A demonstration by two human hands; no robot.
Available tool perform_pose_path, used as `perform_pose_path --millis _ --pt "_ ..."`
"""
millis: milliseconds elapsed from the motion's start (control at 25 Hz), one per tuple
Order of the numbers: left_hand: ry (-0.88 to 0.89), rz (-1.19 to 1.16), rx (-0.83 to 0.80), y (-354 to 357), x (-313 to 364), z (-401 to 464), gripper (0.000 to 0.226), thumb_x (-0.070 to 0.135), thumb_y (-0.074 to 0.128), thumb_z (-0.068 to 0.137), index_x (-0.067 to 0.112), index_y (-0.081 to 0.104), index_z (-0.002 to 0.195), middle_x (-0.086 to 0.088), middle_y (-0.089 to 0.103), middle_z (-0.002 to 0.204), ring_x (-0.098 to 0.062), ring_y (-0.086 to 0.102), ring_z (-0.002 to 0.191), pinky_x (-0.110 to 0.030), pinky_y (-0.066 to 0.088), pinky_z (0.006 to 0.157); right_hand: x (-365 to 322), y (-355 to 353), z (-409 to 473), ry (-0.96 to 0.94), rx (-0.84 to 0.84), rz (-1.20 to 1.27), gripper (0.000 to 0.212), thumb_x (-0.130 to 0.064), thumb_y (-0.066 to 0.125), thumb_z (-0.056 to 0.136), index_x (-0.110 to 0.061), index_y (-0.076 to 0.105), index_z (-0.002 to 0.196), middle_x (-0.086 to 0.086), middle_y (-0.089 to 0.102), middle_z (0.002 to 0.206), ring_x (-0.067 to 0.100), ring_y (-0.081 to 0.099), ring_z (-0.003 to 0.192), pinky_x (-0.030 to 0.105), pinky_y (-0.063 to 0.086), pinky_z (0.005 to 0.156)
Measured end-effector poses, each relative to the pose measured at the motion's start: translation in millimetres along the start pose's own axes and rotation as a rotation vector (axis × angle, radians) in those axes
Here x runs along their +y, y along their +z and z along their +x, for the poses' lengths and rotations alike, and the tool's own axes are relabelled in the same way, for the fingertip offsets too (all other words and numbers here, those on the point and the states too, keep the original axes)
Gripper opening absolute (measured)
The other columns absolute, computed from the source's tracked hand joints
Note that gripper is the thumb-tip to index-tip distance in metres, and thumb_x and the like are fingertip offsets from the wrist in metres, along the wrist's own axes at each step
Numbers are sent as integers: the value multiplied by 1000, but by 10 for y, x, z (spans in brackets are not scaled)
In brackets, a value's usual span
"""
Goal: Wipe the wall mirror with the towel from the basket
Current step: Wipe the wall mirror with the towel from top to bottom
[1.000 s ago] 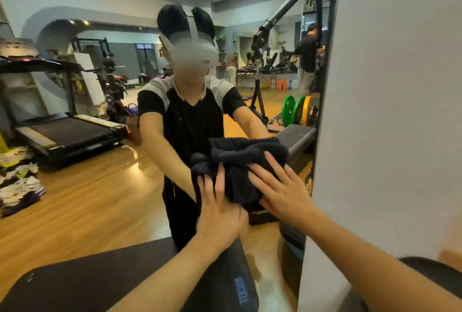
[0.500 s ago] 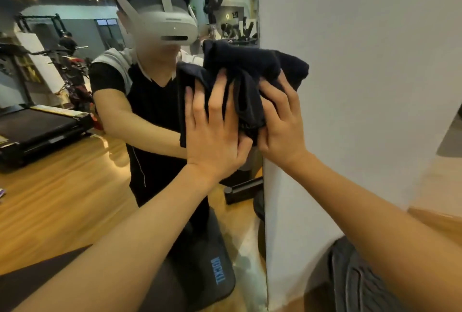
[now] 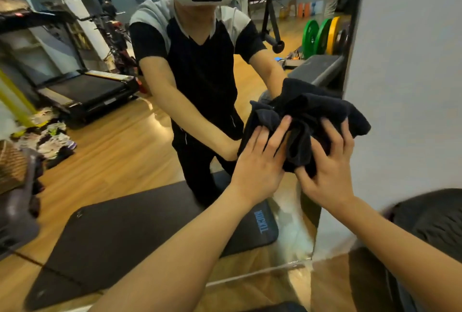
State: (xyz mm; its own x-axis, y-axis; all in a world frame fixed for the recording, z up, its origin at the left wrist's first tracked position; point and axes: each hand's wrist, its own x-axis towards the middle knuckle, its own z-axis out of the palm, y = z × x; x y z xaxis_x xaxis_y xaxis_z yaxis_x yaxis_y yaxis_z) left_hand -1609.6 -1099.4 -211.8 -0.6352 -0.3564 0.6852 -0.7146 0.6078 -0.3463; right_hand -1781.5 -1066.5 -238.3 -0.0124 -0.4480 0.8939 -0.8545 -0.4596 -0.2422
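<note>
A: Gym room, glossy wood-plank floor [image 3: 120, 151] reflected in the wall mirror [image 3: 140, 186]; matte white wall [image 3: 410, 87] at 3 o'clock.
B: Towel?
A: Dark towel [image 3: 307, 112], soft, bunched in folds, pressed on the glass near the mirror's right edge.
B: Hands?
A: Left hand [image 3: 260, 164] flat, fingers straight, pushing the cloth. Right hand [image 3: 327, 169] fingers curled, gripping a fold.
B: Else?
A: Black foam mat [image 3: 140, 234], rounded corners, at 7 o'clock. Treadmill [image 3: 90, 92] at 10, round weight plates [image 3: 320, 35] at 1.
</note>
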Motion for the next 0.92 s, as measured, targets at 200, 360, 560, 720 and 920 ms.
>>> perform_pose_path --millis 200,360,560,720,920 --pt "-31 -49 31 -296 -576 -574 56 25 42 104 7 28 155 -14 18 160 -35 37 137 -48 30 123 -673 515 -52 6 21 -23 54 -35 65 89 -19 55 140 16 26 160 56 12 148 60 15 123" --pt "-103 -56 37 -517 -1061 -1108 64 21 65 96 4 38 152 -11 20 160 -37 38 139 -50 29 123 -1277 905 -79 -24 0 -50 58 -43 64 89 -27 47 142 9 20 162 51 8 150 46 11 122" --pt "-193 -209 110 -1006 -1578 -1729 101 10 74 89 22 3 161 -6 25 154 -39 35 138 -56 33 120 -2117 1369 -142 -69 -35 -56 60 -47 68 87 -28 48 140 10 22 160 49 11 148 55 20 114" --pt "-329 -272 97 -1328 -2071 -2320 112 5 78 86 31 0 162 -8 26 155 -42 30 144 -65 33 117 -2822 1826 -196 -71 -83 18 62 -43 70 83 -31 48 140 6 20 161 45 7 149 58 27 101" --pt "-510 -316 48 -1585 -2580 -3027 83 9 76 89 7 24 154 -11 26 160 -39 29 151 -64 37 113 -3628 2233 -260 -99 -137 49 64 -41 62 86 -29 44 146 8 21 159 42 1 149 59 31 93"
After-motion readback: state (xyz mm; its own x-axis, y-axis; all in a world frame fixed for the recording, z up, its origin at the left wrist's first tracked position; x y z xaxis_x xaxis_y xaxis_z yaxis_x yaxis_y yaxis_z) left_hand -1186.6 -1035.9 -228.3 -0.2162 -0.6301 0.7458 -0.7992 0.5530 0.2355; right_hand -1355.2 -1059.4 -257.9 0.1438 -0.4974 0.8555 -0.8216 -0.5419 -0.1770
